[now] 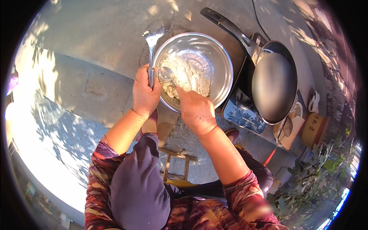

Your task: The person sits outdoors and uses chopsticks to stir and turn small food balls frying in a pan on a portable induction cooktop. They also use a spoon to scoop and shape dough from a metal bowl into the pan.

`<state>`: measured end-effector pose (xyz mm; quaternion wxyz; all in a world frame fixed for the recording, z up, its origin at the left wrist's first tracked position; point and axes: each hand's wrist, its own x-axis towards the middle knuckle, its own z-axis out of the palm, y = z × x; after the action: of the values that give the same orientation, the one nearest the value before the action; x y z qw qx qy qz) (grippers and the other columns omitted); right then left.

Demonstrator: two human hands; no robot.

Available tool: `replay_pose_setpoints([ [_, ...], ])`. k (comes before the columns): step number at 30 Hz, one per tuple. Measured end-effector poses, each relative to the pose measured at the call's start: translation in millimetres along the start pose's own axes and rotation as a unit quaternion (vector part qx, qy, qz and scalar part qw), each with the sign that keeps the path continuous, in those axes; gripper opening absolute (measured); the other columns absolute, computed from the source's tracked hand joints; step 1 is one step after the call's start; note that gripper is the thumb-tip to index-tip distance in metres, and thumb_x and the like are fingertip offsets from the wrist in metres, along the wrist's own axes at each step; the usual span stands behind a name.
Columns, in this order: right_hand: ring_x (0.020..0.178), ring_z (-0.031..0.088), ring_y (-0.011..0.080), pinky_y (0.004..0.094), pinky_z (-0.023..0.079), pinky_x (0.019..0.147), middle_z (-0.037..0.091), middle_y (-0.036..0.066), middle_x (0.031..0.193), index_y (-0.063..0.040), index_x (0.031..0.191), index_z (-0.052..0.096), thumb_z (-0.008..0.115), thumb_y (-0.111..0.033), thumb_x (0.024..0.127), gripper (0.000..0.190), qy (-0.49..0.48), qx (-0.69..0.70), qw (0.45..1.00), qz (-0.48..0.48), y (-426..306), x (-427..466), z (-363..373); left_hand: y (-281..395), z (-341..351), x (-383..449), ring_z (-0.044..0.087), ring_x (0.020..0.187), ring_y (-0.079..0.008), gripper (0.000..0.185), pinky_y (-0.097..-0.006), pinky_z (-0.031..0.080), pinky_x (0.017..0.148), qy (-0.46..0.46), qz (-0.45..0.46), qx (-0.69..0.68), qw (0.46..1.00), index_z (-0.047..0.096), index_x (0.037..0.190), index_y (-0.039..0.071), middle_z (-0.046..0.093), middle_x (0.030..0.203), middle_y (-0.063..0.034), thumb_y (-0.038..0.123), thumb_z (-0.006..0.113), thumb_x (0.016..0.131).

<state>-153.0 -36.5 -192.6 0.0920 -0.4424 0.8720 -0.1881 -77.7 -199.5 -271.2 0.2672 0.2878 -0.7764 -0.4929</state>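
Observation:
My left hand (146,93) grips the handle of a shiny metal ladle (152,46) at the left rim of a stainless steel bowl (224,77). The ladle's head points away from me, beyond the rim, with pale residue on it. In my right hand (198,110) is a small metal spoon (166,74), its round head over the bowl's left side close to my left fingers. A pale, lumpy, dough-like mixture (192,76) covers much of the bowl's bottom. My right fingers hide part of the spoon's handle and the near edge of the mixture.
Right of the bowl, a black long-handled frying pan (291,72) rests on an induction cooker (244,115); a blur hides its inside. Farther right are a red-handled wire skimmer (270,156), a brown pot (313,129) bearing writing, and leafy branches (310,175). A wooden frame (184,156) stands between my legs.

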Motion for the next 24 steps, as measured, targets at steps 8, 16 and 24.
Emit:
replay_pose_setpoints([
  [8, 0.072, 0.067, 0.0300, 0.0413, 0.054, 0.061, 0.063, 0.009, 0.079, -0.005, 0.120, 0.066, 0.062, -0.004, 0.079, 0.041, -0.028, -0.020, 0.999, -0.037, 2.8, -14.5, -6.0, 6.5, -3.5, 0.1, 0.049, 0.071, -0.0107, 0.031, -0.0268, 0.046, 0.069, -0.022, -0.012, -0.008, 1.000, 0.056, 0.119, 0.005, 0.055, 0.088, -0.0037, 0.001, 0.060, 0.089],
  [16, 0.068, 0.066, 0.0305, 0.0411, 0.055, 0.058, 0.063, 0.010, 0.079, -0.007, 0.120, 0.067, 0.064, -0.001, 0.078, 0.042, -0.016, -0.006, 1.000, -0.019, 15.4, -29.9, -15.3, 0.8, -1.4, 3.0, 0.045, 0.068, -0.0082, 0.030, -0.0252, 0.043, 0.064, -0.007, -0.017, -0.016, 1.000, 0.056, 0.118, 0.005, 0.051, 0.083, 0.0000, -0.001, 0.060, 0.089],
  [24, 0.085, 0.070, 0.0375, 0.0413, 0.056, 0.073, 0.071, 0.019, 0.093, -0.005, 0.118, 0.068, 0.060, -0.007, 0.095, 0.024, 0.070, 0.126, 0.981, 0.129, 40.6, -22.9, -15.1, 1.1, -2.0, -0.2, 0.045, 0.068, -0.0084, 0.032, -0.0250, 0.043, 0.065, -0.021, -0.013, -0.007, 1.000, 0.056, 0.119, 0.006, 0.051, 0.084, 0.0003, -0.001, 0.061, 0.088],
])
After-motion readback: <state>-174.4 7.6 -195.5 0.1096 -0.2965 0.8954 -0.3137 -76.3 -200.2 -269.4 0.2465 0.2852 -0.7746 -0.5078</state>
